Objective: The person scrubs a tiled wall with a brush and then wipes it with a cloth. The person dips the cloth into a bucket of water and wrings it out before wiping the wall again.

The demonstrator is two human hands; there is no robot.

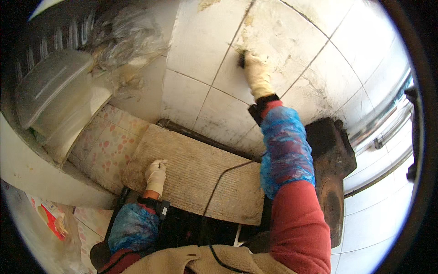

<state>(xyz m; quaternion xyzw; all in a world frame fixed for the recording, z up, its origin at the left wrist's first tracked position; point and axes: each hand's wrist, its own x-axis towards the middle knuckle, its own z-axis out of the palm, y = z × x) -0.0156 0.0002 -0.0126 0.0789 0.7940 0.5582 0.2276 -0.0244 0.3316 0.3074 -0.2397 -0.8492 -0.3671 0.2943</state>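
White-tiled wall (191, 51) rises before me, with grey smears and yellowish stains on its tiles. My right hand (257, 73), in a cream glove, is raised against it and grips a dark scrubbing pad (242, 59), mostly hidden by the fingers. My left hand (156, 175), also gloved, rests with curled fingers on a ribbed beige board (202, 178) below the wall; nothing shows in it. Blue plastic sleeve covers wrap both forearms, and a dark band sits at each wrist.
A translucent plastic container (58, 92) and crumpled clear plastic (126, 41) are at the left. At the right stands a dark, rusty metal stove-like object (330, 178). A black cable (217, 181) crosses the board. Pipes (379, 142) run along the far-right wall.
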